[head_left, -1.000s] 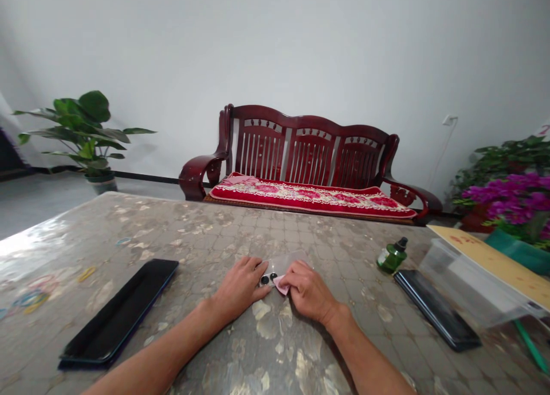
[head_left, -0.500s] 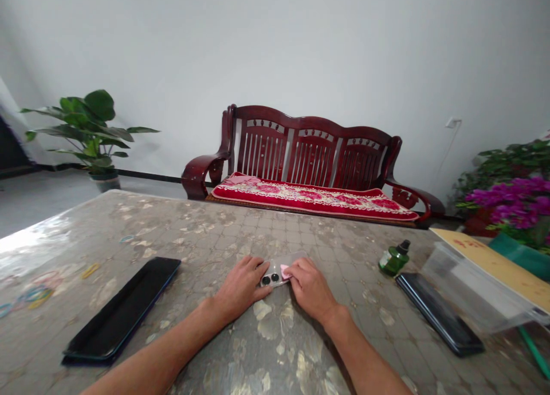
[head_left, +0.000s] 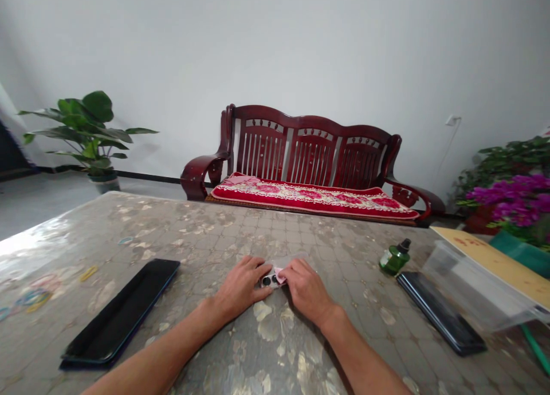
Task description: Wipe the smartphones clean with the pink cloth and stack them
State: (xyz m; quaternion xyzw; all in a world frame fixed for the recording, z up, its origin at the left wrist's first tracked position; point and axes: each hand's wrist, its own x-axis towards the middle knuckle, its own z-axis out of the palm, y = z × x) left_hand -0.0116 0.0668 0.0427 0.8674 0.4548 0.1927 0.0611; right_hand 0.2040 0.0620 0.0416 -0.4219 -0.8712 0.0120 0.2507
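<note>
In the middle of the table, a clear phone case [head_left: 263, 285] with two round black lens rings lies flat between my hands. My left hand [head_left: 241, 283] grips its left end, fingers over the far edge and thumb at the near edge. A small pink cloth [head_left: 279, 274] is pinched in the fingers of my right hand [head_left: 307, 289], pressed on the case beside the rings and partly covering one. The right fingers hide much of the case; its transparent far edge shows just beyond them.
A black phone [head_left: 122, 315] lies left of my arms, another phone [head_left: 440, 312] at right. Near the latter stand a green bottle [head_left: 394, 258] and a clear plastic box [head_left: 468, 292] with a yellow board [head_left: 498, 263] on top. Rubber bands [head_left: 38, 297] lie far left.
My right hand has slid the pink cloth slightly left, onto the right lens ring. The left hand keeps its hold on the phone case.
</note>
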